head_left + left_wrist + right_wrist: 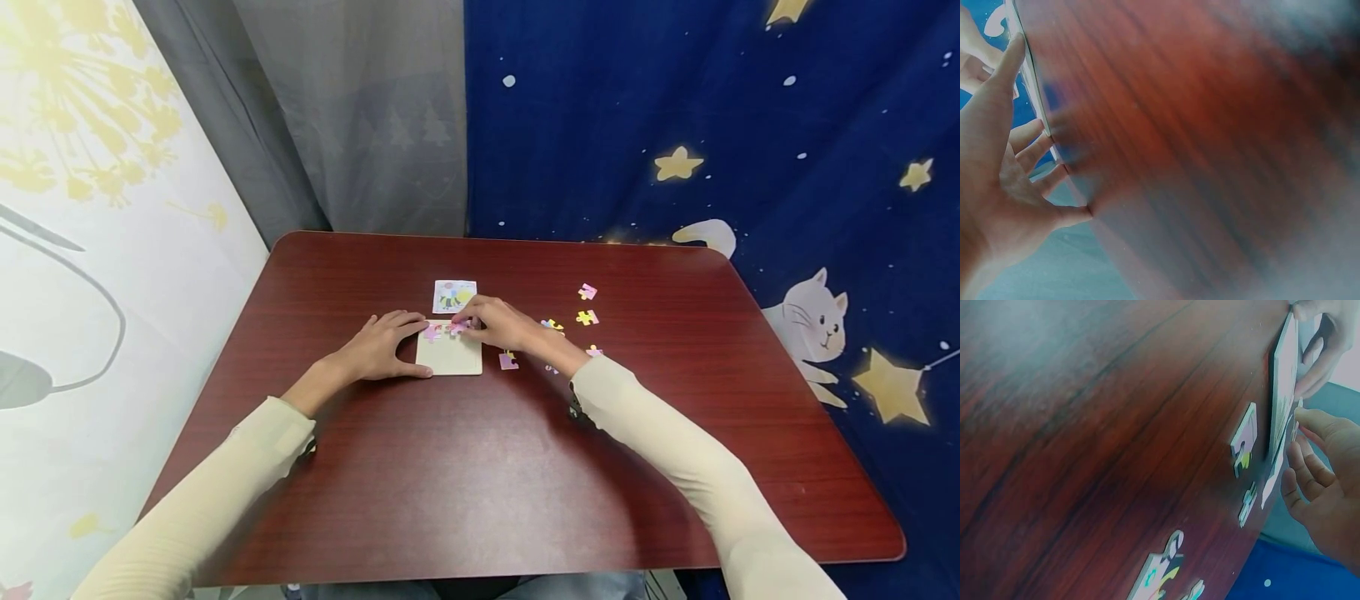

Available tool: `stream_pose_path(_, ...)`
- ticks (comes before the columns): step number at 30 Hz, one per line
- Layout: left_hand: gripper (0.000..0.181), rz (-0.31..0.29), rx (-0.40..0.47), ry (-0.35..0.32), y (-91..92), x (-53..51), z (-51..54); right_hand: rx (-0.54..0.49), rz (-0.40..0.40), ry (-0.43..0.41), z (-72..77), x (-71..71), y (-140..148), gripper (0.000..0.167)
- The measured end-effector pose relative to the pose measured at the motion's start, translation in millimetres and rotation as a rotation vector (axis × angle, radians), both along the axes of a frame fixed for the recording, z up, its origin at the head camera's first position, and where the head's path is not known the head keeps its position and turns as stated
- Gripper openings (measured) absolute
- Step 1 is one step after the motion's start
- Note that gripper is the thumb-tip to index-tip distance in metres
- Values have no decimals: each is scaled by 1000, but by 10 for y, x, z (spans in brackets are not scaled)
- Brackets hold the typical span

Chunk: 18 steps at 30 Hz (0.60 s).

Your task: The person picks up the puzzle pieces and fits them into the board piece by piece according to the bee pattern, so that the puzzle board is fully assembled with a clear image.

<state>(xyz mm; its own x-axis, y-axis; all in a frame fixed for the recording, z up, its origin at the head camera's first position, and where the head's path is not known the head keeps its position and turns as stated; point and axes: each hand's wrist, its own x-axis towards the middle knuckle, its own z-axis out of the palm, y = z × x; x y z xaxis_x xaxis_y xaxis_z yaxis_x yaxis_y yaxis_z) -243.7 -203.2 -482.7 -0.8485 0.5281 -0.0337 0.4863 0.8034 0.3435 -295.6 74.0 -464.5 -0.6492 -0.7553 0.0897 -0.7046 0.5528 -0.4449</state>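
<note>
A pale square puzzle board (453, 360) lies on the table. My left hand (382, 346) rests at its left side, thumb near the lower edge and fingers spread toward the upper left corner. A pink puzzle piece (432, 332) sits in the board's upper left. Over the upper right part, my right hand (498, 323) pinches another pink puzzle piece (460, 327) between thumb and fingers. The right wrist view shows this piece (1295, 430) edge-on at the fingertips, beside the board (1282, 381). Whether it touches the board is hard to tell.
A picture card (453, 296) with a bee lies just beyond the board. Several loose puzzle pieces lie to the right, among them a pink one (508, 360), a yellow one (587, 317) and a far pink one (587, 292). The brown table (465, 483) meets curtains behind.
</note>
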Motion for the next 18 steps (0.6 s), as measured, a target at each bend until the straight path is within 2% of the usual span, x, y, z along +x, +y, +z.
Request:
stream_pose_path(8,102,5,-1,-7,-6,-7,-13,2,13,-7,-23,-1,-68,28)
stream_pose_path(18,102,-6,0,15,1,-5,4,16,21,7,-100,-39,-125,27)
